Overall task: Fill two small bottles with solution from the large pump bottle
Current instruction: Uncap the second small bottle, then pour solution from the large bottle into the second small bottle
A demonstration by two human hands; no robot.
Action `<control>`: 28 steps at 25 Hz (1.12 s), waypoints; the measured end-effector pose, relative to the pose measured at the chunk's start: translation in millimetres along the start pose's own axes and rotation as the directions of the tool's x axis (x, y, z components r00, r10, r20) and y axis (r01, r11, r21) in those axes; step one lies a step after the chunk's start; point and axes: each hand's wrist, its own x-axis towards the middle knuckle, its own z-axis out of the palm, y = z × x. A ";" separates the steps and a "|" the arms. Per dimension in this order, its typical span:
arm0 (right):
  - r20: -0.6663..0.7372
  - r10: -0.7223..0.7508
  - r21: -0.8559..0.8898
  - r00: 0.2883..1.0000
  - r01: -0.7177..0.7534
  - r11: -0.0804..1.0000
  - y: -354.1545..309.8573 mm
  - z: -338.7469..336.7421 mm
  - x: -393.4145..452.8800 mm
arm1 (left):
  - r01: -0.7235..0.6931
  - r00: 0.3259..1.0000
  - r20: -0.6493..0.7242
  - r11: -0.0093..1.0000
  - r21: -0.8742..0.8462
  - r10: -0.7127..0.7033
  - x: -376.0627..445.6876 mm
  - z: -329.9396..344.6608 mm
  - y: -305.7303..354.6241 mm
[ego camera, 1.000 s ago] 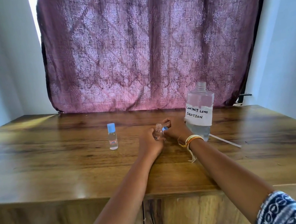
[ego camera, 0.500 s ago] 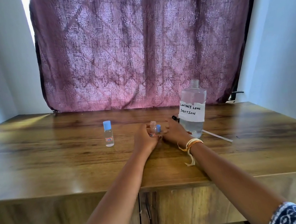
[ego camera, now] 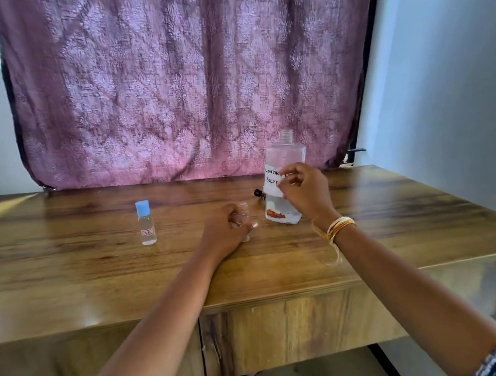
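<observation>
A small clear bottle (ego camera: 243, 216) stands on the wooden table (ego camera: 95, 280), and my left hand (ego camera: 226, 233) is closed around it. Its neck shows no cap. My right hand (ego camera: 302, 191) is lifted in front of the large clear bottle (ego camera: 284, 164) labelled "contact lens solution". Its fingertips are pinched together on something small, which they hide. The large bottle's neck is open, with no pump on it. A second small bottle (ego camera: 146, 223) with a blue cap stands alone to the left.
A black pump head (ego camera: 258, 192) lies on the table just left of the large bottle. A purple patterned curtain (ego camera: 182, 79) hangs behind the table. Pale walls close in on both sides. The table's front edge runs below my forearms.
The blue cap seen between my hands on the small bottle is gone from view. My right hand has risen from the table to in front of the large bottle's label. The left hand stays put.
</observation>
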 end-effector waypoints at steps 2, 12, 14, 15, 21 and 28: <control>-0.106 -0.005 0.028 0.994 0.008 1.000 4.1 -2.7 7.9 | -0.019 1.000 0.021 0.998 -0.059 0.020 -1.5 0.6 2.0; -0.131 0.082 0.118 0.988 -0.067 0.991 31.6 15.4 34.3 | 0.008 1.000 0.031 0.990 -0.138 -0.003 -3.9 -1.5 0.2; -0.054 0.072 0.123 0.996 -0.064 0.990 31.7 17.1 35.3 | 0.054 0.998 0.050 0.978 -0.201 -0.045 -3.7 -2.1 -0.2; -0.041 0.065 0.118 0.997 -0.059 0.991 31.1 17.4 34.9 | 0.072 0.997 0.057 0.972 -0.226 -0.060 -3.0 -2.7 -0.8; -0.034 -0.008 0.079 0.999 0.011 0.997 29.2 14.2 39.7 | 0.078 0.997 0.045 0.973 -0.216 -0.070 1.6 -3.5 -5.2; 0.123 -0.270 -0.021 0.955 0.275 0.961 14.1 7.0 21.3 | 0.020 0.999 -0.024 0.989 -0.147 -0.023 2.6 -2.5 -5.0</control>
